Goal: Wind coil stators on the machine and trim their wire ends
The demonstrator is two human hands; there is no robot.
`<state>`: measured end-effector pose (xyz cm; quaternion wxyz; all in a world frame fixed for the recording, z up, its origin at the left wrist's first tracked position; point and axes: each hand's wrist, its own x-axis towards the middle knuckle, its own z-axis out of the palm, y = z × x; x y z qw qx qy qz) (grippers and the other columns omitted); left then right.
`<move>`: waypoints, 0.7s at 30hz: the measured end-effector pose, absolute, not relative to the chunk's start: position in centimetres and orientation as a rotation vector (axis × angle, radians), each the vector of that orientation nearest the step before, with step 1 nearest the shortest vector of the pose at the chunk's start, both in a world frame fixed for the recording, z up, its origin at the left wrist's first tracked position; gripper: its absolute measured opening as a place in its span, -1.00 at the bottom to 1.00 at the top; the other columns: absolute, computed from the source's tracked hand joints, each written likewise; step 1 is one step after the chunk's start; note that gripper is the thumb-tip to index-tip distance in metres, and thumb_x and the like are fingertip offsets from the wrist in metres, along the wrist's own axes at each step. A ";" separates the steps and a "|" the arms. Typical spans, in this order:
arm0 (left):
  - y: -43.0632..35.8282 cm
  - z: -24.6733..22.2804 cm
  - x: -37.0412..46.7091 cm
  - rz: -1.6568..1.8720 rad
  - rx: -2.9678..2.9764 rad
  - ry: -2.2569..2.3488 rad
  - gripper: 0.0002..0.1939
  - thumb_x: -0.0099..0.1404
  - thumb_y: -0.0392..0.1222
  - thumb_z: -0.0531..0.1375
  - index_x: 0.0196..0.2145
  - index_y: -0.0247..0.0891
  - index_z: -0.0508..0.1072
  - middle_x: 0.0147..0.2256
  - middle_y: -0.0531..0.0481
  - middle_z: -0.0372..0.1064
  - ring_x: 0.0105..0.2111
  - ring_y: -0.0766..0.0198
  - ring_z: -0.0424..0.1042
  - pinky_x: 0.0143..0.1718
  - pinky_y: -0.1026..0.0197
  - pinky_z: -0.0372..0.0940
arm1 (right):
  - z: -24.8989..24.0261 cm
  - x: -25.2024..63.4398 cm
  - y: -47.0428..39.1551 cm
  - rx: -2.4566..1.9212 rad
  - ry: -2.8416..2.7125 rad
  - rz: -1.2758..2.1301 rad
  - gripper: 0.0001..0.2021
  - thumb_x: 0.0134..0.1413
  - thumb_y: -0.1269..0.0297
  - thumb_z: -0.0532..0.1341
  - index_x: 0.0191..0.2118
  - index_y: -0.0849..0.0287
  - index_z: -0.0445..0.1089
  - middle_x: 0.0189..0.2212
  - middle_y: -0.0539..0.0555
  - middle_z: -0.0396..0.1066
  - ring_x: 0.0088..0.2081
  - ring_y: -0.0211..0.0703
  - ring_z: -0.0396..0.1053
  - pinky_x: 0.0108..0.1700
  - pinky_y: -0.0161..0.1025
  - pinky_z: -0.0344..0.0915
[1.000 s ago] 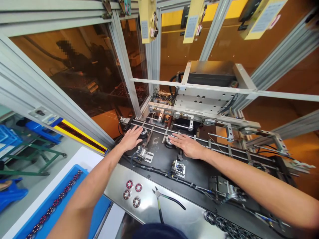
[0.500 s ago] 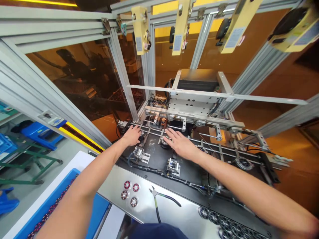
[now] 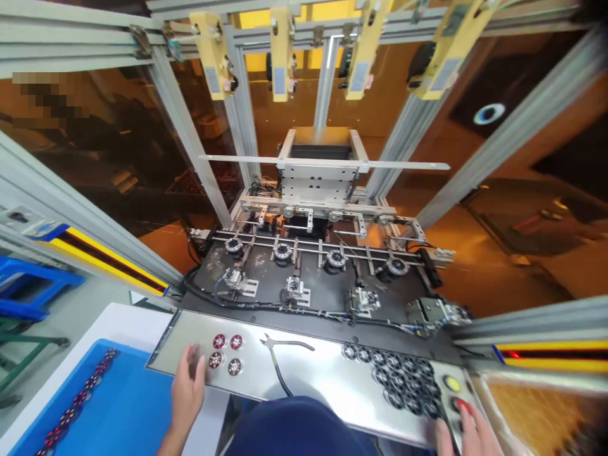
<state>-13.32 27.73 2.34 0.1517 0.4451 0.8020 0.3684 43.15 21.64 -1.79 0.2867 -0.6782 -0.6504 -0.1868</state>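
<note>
My left hand [image 3: 187,383] is at the front metal ledge [image 3: 323,386], thumb and fingers apart with nothing between them. Just to its right lie several small wound motor stators [image 3: 225,353], dark red and brown. At the ledge's right end, my right hand [image 3: 468,434] is spread, its fingertips at a red button [image 3: 460,405]; whether they press it I cannot tell. A dark strip [image 3: 448,423] shows between its thumb and fingers. A yellow button [image 3: 451,383] sits just beyond. Black ring-shaped parts [image 3: 403,380] are clustered left of this hand. Diagonal cutters [image 3: 278,358] lie mid-ledge with their handles spread.
Behind the ledge, round fixtures [image 3: 336,258] stand in a row on a black machine plate [image 3: 266,278]. Yellow units [image 3: 280,57] hang overhead. Yellow-black bars [image 3: 107,259] flank the opening. A blue tray [image 3: 123,405] with a line of stators is at left.
Both hands have come back from the fixtures to the front ledge, the left beside the stators, the right over at the buttons. The view has swung to the right.
</note>
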 end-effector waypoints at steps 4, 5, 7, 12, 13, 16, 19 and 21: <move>29.4 1.2 -12.5 1.054 1.238 2.202 -0.24 0.33 0.16 0.02 0.32 -0.36 0.07 0.17 -0.38 0.34 0.17 -0.10 0.37 0.23 -0.14 0.21 | -3.5 44.0 18.6 -1.988 -1.678 -0.590 -0.27 0.29 0.08 0.04 0.43 0.34 -0.15 0.20 0.55 0.23 0.07 0.59 0.37 -0.11 0.37 0.42; 30.1 1.2 -12.2 1.054 1.246 2.177 -0.24 0.34 0.16 0.00 0.34 -0.34 0.02 0.18 -0.36 0.33 0.17 -0.07 0.37 0.23 -0.12 0.21 | -3.6 43.8 18.3 -2.011 -1.672 -0.583 -0.29 0.31 0.08 0.02 0.43 0.34 -0.15 0.19 0.55 0.25 0.06 0.54 0.39 -0.08 0.34 0.42; 31.2 1.5 -11.6 1.034 1.278 2.135 -0.24 0.35 0.15 -0.02 0.36 -0.33 -0.02 0.17 -0.34 0.34 0.16 -0.04 0.39 0.23 -0.09 0.22 | -3.6 43.4 17.7 -2.046 -1.657 -0.559 -0.33 0.33 0.09 0.01 0.42 0.33 -0.11 0.16 0.52 0.30 0.06 0.42 0.40 -0.01 0.28 0.40; 31.5 1.9 -11.0 0.958 1.345 2.123 -0.21 0.34 0.16 -0.01 0.36 -0.37 -0.03 0.13 -0.34 0.40 0.14 -0.09 0.39 0.22 -0.13 0.21 | -4.1 43.2 16.6 -2.091 -1.622 -0.504 -0.41 0.34 0.10 0.04 0.37 0.27 0.02 0.09 0.39 0.40 0.03 0.23 0.44 0.07 0.15 0.36; 31.5 1.9 -11.0 0.948 1.349 2.130 -0.20 0.33 0.17 -0.01 0.36 -0.37 -0.03 0.12 -0.33 0.40 0.14 -0.10 0.40 0.22 -0.13 0.21 | -4.2 43.3 16.5 -2.093 -1.621 -0.495 -0.43 0.35 0.10 0.04 0.36 0.26 0.04 0.07 0.38 0.42 0.01 0.21 0.44 0.07 0.13 0.36; 31.4 2.0 -11.0 0.915 1.359 2.151 -0.21 0.32 0.16 0.01 0.36 -0.33 -0.01 0.12 -0.30 0.41 0.15 -0.12 0.38 0.23 -0.14 0.19 | -4.3 43.7 16.4 -2.099 -1.615 -0.482 -0.44 0.34 0.10 0.06 0.32 0.31 0.10 0.04 0.38 0.43 0.04 0.20 0.42 0.07 0.10 0.36; 31.6 2.2 -10.8 0.894 1.373 2.169 -0.22 0.32 0.16 0.01 0.35 -0.35 0.01 0.12 -0.32 0.41 0.17 -0.15 0.36 0.23 -0.17 0.18 | -4.4 44.1 16.6 -2.101 -1.604 -0.482 -0.47 0.31 0.15 0.11 0.26 0.38 0.16 0.04 0.42 0.41 0.11 0.24 0.36 0.10 0.12 0.32; 31.6 2.2 -10.7 0.888 1.385 2.183 -0.23 0.32 0.15 0.02 0.35 -0.32 0.03 0.12 -0.31 0.41 0.17 -0.15 0.35 0.23 -0.17 0.17 | -4.4 44.4 16.7 -2.094 -1.608 -0.474 -0.53 0.30 0.22 0.12 0.23 0.38 0.21 0.04 0.42 0.42 0.14 0.25 0.34 0.13 0.14 0.28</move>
